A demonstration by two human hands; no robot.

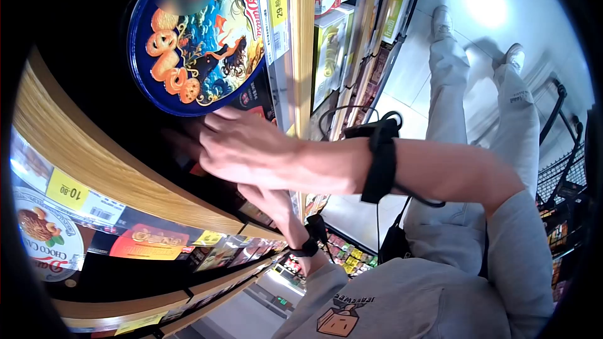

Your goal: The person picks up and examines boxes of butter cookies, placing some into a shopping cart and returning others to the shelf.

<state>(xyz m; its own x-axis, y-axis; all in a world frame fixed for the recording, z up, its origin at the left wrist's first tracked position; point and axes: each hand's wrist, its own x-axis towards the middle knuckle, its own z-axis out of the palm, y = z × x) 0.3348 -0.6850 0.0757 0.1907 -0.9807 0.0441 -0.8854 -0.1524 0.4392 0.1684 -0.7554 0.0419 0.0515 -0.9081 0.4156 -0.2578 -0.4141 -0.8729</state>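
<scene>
"While both hands work in the shadow of the shelf, where is the cookie tin (204,56)?"

"Round, dark blue Danisa tin, painted lid toward the camera, biscuits pictured along one side. Sits just beside the yellow 29.80 price tag (279,22). One patch of the lid is blurred."

"And the right hand (242,144)?"

"At the tin's rim, knuckles bent. Contact with the tin uncertain. Its fingers run into the dark; cannot tell whether they are spread, pressed together or pinching something."

"Left hand (267,201)?"

"Partly behind the right one, reaching the same way. Fingers hidden, so their state cannot be told either."

"What's on the arms?"

"Black strap (380,160) with a cable on the right forearm, black band (306,248) at the left wrist."

"Nearby stock?"

"Wooden shelf edge (88,135) curving past the hands. Along it, an upside-down 10.80 price tag (68,188), a white-lidded Danisa choco tin (47,232) and a red-and-orange package (151,243). Across from those, a green-and-yellow box (330,56)."

"Further out?"

"Grey sweatshirt (408,301) with a cartoon print, pale trousers (449,103), white shoes (442,22) on floor tiles (402,91). Black wire-mesh cart (562,179) beside the legs."
</scene>
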